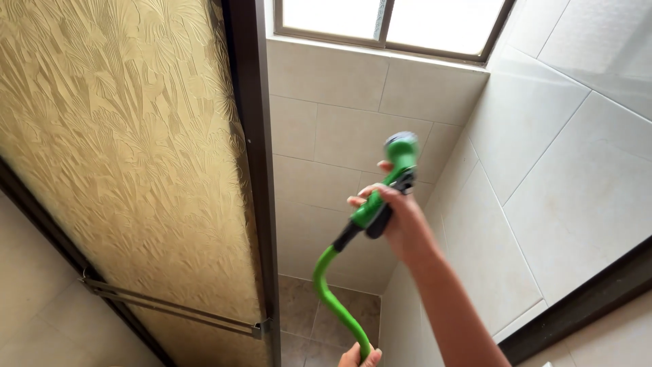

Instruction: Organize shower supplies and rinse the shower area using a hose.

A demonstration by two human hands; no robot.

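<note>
Green spray nozzle (394, 178) on curved green hose (331, 289), gripped by right hand (397, 221); left hand (358, 356) clasps hose.

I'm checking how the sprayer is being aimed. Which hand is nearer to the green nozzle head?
Right. The right hand grips the sprayer handle just below the nozzle head; the left hand holds the green hose far lower.
</note>
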